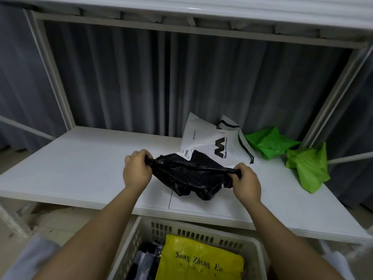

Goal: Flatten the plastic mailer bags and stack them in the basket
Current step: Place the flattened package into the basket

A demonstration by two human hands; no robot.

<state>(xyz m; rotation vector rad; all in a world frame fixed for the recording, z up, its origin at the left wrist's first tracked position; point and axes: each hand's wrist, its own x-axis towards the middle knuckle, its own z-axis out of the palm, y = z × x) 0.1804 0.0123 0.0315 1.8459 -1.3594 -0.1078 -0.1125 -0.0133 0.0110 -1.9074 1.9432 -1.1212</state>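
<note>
A crumpled black mailer bag [189, 174] hangs stretched between my two hands just above the white table [80, 168]. My left hand [136, 169] grips its left end and my right hand [245, 178] grips its right end. Behind it a white mailer bag [210, 138] with black print lies on the table. Two crumpled green bags [270, 142] [308, 168] sit at the right. Below the table's front edge stands a white slotted basket [193, 233] holding a flat yellow mailer bag [199, 259] and a dark bag [145, 261] beside it.
A white metal shelf frame [52, 77] surrounds the table, with a shelf overhead. A grey curtain [141, 77] hangs behind. The left half of the table is bare.
</note>
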